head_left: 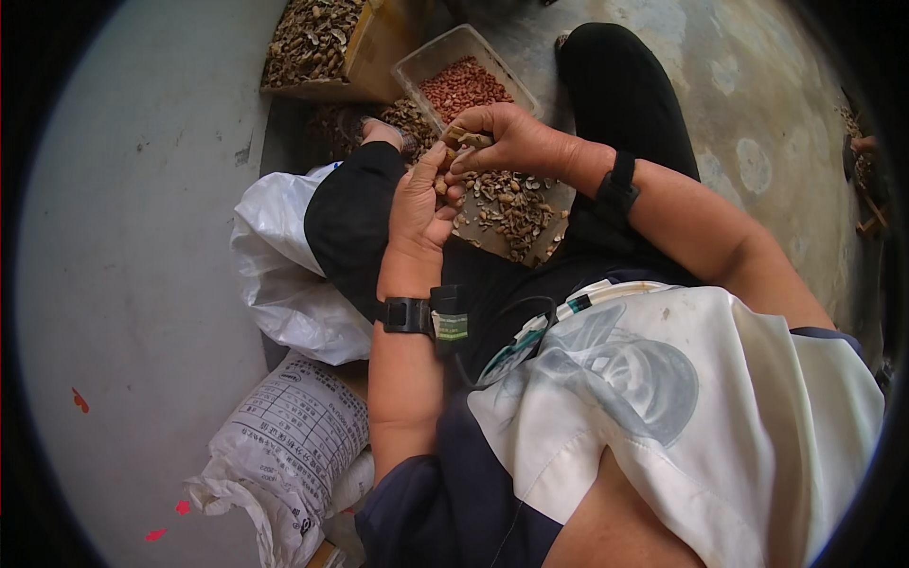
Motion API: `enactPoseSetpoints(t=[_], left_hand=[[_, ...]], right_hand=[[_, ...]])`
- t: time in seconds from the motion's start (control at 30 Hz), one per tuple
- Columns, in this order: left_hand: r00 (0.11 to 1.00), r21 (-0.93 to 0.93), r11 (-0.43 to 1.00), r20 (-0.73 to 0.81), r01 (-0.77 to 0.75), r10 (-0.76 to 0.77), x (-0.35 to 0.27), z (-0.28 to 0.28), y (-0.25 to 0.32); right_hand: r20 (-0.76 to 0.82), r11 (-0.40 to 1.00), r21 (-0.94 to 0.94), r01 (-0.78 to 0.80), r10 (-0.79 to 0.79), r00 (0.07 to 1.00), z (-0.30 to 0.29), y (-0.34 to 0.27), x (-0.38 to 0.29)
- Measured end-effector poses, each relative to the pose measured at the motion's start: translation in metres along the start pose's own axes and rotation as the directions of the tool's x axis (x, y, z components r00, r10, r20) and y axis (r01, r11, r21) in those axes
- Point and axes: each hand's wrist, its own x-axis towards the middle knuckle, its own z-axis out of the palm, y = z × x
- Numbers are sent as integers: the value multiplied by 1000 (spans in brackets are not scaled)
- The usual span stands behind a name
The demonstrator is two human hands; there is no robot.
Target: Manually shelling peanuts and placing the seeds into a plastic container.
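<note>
My left hand (424,206) is curled around a few unshelled peanuts (441,186), partly hidden by its fingers. My right hand (508,138) meets it fingertip to fingertip. Between its thumb and forefinger it pinches a tan, elongated piece (471,138); whether that is an opened peanut shell or a small tool, I cannot tell. Just beyond the hands, a clear plastic box (522,82) holds shelled red peanuts (465,89). Below them, between my legs, broken peanut shells (515,213) are heaped on a flat board or sheet.
A cardboard box (383,53) full of peanut shells (309,42) stands at the upper left. More shells lie by my foot (383,131). Beside my left leg are a white plastic bag (284,277) and a printed woven sack (284,440), against a pale wall (142,248).
</note>
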Motion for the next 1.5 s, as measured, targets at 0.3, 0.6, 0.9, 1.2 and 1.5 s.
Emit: enactPoseSetpoints(t=[0.3, 0.6, 0.9, 1.2, 1.5], left_hand=[[999, 15, 1000, 51, -14, 13, 2, 10, -6], [986, -148, 989, 165, 13, 12, 13, 14, -3], [964, -157, 987, 266, 32, 11, 22, 15, 4], [975, -86, 991, 191, -99, 114, 79, 9, 60], [985, 5, 1000, 168, 24, -24, 27, 5, 28]], right_hand=[[-105, 995, 55, -85, 90, 990, 2, 1, -2], [-59, 917, 318, -240, 272, 961, -18, -13, -2], [-98, 792, 602, -98, 195, 976, -20, 18, 14], [-472, 775, 624, 101, 271, 839, -39, 30, 32], [52, 911, 128, -393, 389, 920, -48, 7, 7]])
